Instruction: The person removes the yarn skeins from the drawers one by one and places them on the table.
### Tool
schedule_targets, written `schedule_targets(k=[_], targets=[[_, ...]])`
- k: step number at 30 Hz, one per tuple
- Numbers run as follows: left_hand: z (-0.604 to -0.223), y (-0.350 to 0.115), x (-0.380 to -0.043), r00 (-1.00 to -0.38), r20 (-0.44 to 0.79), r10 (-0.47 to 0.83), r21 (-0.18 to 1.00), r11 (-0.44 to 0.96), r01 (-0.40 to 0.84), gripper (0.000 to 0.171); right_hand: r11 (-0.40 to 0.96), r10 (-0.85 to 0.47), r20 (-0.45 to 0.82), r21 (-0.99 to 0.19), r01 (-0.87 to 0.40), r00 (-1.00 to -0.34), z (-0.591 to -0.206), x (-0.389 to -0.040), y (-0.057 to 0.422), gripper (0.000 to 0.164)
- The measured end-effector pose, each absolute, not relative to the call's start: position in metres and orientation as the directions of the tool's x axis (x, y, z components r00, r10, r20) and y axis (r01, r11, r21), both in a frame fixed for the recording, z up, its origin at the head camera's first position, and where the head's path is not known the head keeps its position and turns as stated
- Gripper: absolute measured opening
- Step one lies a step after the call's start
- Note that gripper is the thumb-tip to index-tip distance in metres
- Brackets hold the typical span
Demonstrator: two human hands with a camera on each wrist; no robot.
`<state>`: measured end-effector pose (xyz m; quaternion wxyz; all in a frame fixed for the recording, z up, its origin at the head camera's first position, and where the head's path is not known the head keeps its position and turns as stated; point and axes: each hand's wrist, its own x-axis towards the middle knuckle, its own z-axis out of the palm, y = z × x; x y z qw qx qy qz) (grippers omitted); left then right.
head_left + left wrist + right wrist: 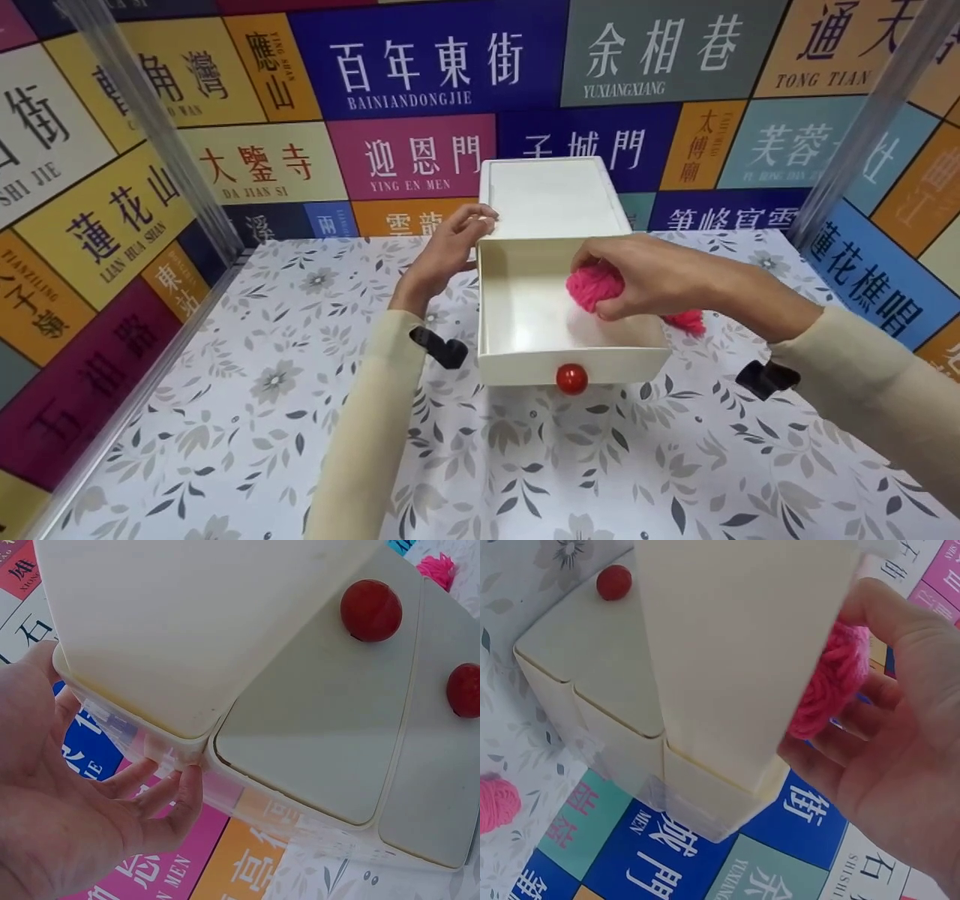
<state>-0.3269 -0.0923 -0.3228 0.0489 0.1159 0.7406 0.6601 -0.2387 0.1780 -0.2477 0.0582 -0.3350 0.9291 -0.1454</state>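
Observation:
A white drawer cabinet (551,196) stands on the table with its top drawer (574,367) pulled out, a red round knob (572,379) on its front. My right hand (649,276) grips a ball of bright pink yarn (594,286) over the open drawer; in the right wrist view the yarn ball (832,682) shows partly behind the drawer's wall. With bent, relaxed fingers my left hand (450,251) touches the cabinet's left side near the drawer's rear corner. From the left wrist view, fingertips (187,784) of that hand rest against the side wall.
More pink yarn (686,322) lies on the table right of the cabinet. Below the pulled-out drawer are closed drawer fronts (322,705) with red knobs. A flower-patterned cloth (262,420) covers the table; panels with printed characters (427,60) stand behind.

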Motion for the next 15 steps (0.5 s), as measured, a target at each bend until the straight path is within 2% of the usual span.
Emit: schedule_targets(k=[8, 15], targets=[[-0.322, -0.093, -0.327, -0.968, 0.077, 0.238, 0.989, 0.108, 0.105, 0.021, 0.721, -0.623, 0.068, -0.338, -0.605, -0.78, -0.24, -0.237, 0.191, 0.046], [-0.323, -0.093, -0.327, -0.967, 0.079, 0.241, 0.987, 0.12, 0.111, 0.023, 0.738, -0.552, 0.082, -0.416, -0.532, -0.83, -0.232, -0.239, 0.206, 0.049]])
